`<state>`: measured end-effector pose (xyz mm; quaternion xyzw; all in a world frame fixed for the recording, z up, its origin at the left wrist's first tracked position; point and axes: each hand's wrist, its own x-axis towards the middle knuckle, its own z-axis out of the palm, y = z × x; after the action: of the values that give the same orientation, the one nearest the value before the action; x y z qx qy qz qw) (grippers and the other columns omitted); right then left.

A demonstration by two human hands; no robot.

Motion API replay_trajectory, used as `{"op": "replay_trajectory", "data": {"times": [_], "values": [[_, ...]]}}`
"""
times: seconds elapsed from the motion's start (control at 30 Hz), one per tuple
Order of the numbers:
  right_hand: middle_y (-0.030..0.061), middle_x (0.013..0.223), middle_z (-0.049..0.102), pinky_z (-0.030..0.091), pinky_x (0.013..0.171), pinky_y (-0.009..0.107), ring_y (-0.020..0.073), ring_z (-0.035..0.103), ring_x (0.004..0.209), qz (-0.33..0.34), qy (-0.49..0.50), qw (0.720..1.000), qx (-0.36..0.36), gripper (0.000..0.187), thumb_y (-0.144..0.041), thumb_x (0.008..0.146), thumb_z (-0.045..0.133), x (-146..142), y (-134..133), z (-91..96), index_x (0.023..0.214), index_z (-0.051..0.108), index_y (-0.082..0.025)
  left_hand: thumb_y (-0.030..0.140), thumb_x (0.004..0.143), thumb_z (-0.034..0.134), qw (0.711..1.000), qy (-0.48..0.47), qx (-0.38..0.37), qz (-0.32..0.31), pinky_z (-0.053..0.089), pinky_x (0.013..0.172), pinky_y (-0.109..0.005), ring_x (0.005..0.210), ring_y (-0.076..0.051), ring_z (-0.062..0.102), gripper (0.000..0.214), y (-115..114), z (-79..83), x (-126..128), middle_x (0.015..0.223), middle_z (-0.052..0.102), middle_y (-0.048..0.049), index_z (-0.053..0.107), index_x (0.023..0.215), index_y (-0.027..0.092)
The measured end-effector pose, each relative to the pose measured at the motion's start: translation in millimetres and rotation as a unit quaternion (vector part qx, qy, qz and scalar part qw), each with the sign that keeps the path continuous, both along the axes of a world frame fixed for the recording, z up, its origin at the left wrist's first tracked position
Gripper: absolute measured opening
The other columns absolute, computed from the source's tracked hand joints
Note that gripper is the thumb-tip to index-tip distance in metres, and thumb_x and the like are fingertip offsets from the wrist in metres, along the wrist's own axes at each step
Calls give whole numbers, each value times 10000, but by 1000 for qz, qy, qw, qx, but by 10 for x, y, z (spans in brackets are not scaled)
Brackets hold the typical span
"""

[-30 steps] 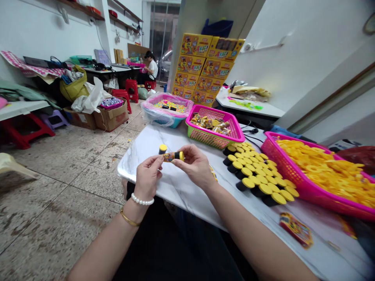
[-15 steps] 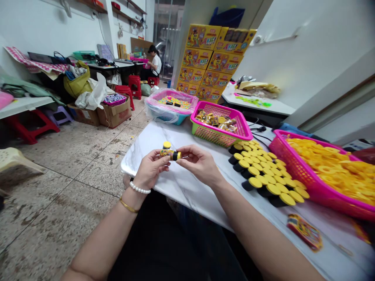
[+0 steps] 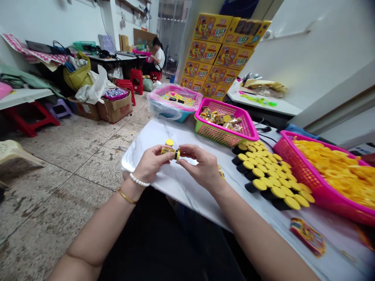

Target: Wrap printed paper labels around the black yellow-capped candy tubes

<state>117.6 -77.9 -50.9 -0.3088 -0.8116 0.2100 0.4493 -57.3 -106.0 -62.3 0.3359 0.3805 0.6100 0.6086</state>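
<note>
Both my hands hold one small black tube with a yellow cap and a yellow label [image 3: 170,152] over the near left corner of the white marble table [image 3: 187,187]. My left hand [image 3: 152,164] pinches its left end. The fingers of my right hand [image 3: 200,166] pinch the capped right end. A second yellow-capped tube [image 3: 169,143] stands upright on the table just behind them. To the right lies a row-stacked pile of black tubes with yellow caps [image 3: 268,175].
A pink basket of yellow rings [image 3: 304,183] sits at the right, a pink-and-green basket of wrapped pieces [image 3: 225,132] behind, a bag-lined tub [image 3: 174,102] beyond it. A printed label [image 3: 308,236] lies near the table's front. Yellow cartons [image 3: 219,58] are stacked behind. A person sits far back.
The camera view has shifted a little; my hands have stayed together on the tube, with my fingers closing further over it so less of the tube shows.
</note>
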Motion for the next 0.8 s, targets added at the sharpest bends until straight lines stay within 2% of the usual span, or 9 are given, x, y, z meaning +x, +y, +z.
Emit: {"op": "replay_trajectory", "data": {"times": [0.1,0.23,0.3,0.37,0.43,0.5,0.57,0.7,0.8], "values": [[47,1045,737,615,834,379,197,718,875,-17,2,1000,9,240,-270,848,672,-16,-8,-10,1087,671,-248,282,634,855,999,44,28,2,456,635,-214,697,-111,613,342,12,25,62,792,688,-41,712,900,121],[43,1025,747,589,873,385,207,710,936,-3,-28,997,68,195,-216,861,638,26,24,-4,1043,687,-266,440,671,826,998,32,-27,-39,408,508,-196,585,-104,599,466,20,53,10,777,688,-56,687,1001,143],[45,1052,745,569,915,388,211,701,990,10,-30,996,80,185,-208,860,634,41,37,-10,1023,694,-271,481,690,804,997,24,-45,-56,355,456,-183,510,-74,537,464,31,37,-41,716,660,-46,691,972,129],[47,1041,746,565,920,390,212,701,978,7,-25,998,58,155,-239,846,660,38,38,-23,992,703,-268,450,707,801,998,32,-21,-57,337,452,-177,503,-56,495,406,42,4,-70,684,637,-37,702,909,111],[53,975,750,585,860,387,207,712,886,-14,2,1000,-12,154,-293,820,700,17,31,-38,967,707,-247,383,737,790,997,63,34,-37,376,502,-178,547,-56,504,331,47,-30,-69,724,655,-39,714,913,113],[55,883,749,604,766,373,194,711,770,-22,56,990,-124,212,-355,787,739,-11,23,-50,941,706,-213,322,751,781,991,103,86,-13,429,582,-190,612,-69,546,287,42,-49,-49,796,690,-42,722,959,133],[53,822,745,603,714,355,179,704,704,-6,114,967,-230,282,-402,743,777,-39,17,-52,907,704,-183,283,740,785,984,132,120,-10,467,655,-214,680,-94,597,275,33,-52,-31,854,716,-47,725,971,146],[39,761,743,598,725,340,162,696,668,12,171,924,-342,345,-412,638,856,-68,19,-41,838,723,-165,254,750,760,969,184,166,-20,497,737,-262,792,-141,649,248,30,-44,-43,926,733,-67,724,973,151],[42,722,737,603,714,330,162,699,650,18,211,859,-466,371,-424,562,897,-65,49,-52,755,726,-158,222,772,724,930,296,217,-4,480,738,-263,812,-143,632,197,47,-46,-66,932,731,-65,738,960,164]]}}
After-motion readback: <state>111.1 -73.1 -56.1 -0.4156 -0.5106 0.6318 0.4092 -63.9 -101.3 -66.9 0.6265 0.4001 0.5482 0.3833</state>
